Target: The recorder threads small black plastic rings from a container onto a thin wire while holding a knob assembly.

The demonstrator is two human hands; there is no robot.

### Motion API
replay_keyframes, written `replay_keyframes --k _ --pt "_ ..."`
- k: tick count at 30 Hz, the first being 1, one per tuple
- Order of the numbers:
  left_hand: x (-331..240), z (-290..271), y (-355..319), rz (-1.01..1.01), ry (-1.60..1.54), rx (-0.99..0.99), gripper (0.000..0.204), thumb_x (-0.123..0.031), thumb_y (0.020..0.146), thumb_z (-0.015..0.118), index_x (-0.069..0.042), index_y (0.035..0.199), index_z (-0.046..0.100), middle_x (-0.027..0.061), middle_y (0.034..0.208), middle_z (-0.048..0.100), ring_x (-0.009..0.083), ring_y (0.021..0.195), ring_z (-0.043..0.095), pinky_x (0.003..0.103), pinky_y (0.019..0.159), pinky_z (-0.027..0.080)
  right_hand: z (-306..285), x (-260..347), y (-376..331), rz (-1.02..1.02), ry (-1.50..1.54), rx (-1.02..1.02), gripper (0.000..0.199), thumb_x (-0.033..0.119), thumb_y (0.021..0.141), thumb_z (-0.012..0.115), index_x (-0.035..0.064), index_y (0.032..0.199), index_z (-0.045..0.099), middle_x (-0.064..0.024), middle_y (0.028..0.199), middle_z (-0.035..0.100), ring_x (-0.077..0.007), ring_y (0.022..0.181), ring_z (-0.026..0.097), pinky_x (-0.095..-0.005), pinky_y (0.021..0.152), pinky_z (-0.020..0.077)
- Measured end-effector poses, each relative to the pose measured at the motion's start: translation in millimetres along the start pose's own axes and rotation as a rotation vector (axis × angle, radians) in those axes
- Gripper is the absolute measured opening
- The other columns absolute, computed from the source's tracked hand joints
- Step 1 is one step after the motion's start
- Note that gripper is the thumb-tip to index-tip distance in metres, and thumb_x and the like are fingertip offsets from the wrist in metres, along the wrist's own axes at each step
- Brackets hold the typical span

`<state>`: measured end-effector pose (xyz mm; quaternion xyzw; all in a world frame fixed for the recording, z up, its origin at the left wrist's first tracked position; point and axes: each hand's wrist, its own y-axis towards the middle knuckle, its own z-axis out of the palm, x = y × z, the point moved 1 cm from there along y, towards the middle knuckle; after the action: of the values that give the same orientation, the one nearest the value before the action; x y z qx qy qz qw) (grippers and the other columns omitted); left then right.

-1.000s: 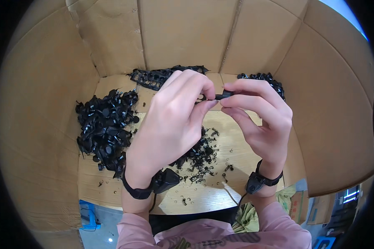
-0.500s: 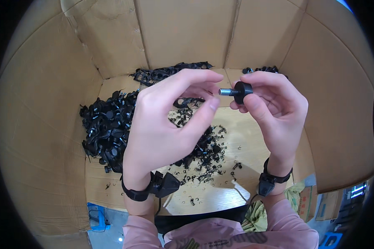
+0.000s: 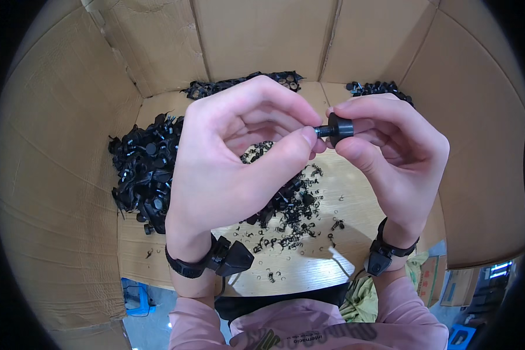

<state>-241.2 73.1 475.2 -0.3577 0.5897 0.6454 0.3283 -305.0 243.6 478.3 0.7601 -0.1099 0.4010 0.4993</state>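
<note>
Two hands, left hand (image 3: 239, 157) and right hand (image 3: 391, 157), both pinching one black knob (image 3: 339, 127) above cardboard table (image 3: 309, 274)

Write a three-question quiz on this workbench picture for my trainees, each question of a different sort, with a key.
1. True or false: the right hand pinches a round black knob between thumb and fingers.
2. Multiple choice: where is the largest pile of black parts? A) beside the right wrist B) left of the left hand C) on the person's lap
3. Fill in: both wrists wear a black ____.

Key
1. True; the left hand's fingertips meet the short stud that sticks out of the knob.
2. B; it lies on the cardboard-walled bench.
3. Strap, as with the left wrist strap.
</note>
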Motion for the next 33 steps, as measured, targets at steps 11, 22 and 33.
replay_keyframes --k 11,22,33 --pt "4.2 0.1 0.5 -0.012 0.01 -0.008 0.014 0.009 0.076 0.059 0.004 0.089 0.057 0.0101 0.085 0.065 0.0132 0.077 0.064 0.025 0.071 0.053 -1.6 -2.3 1.7 -0.123 -0.099 0.076 0.029 -0.004 0.076 0.073 -0.0081 0.102 0.061 -0.0172 0.103 0.061 -0.017 0.09 0.061 -0.0242 0.077 0.0514" --pt "5.2 4.3 2.6 0.154 0.105 0.038 0.022 0.012 0.075 0.061 0.005 0.096 0.054 0.0103 0.093 0.062 0.0145 0.09 0.06 0.028 0.085 0.048 -1.6 1.9 0.1 0.014 0.029 0.002 0.033 -0.005 0.078 0.07 -0.0105 0.108 0.056 -0.0178 0.102 0.063 -0.019 0.091 0.064 -0.0269 0.082 0.054" --pt "5.2 -2.2 3.1 0.355 0.248 -0.03 0.022 0.01 0.079 0.059 0.008 0.1 0.057 0.0136 0.097 0.062 0.0185 0.093 0.061 0.03 0.085 0.048 -8.7 0.7 0.7 0.041 0.099 0.056 0.027 -0.008 0.078 0.067 -0.0099 0.104 0.058 -0.0189 0.105 0.061 -0.0199 0.092 0.064 -0.0271 0.082 0.054"
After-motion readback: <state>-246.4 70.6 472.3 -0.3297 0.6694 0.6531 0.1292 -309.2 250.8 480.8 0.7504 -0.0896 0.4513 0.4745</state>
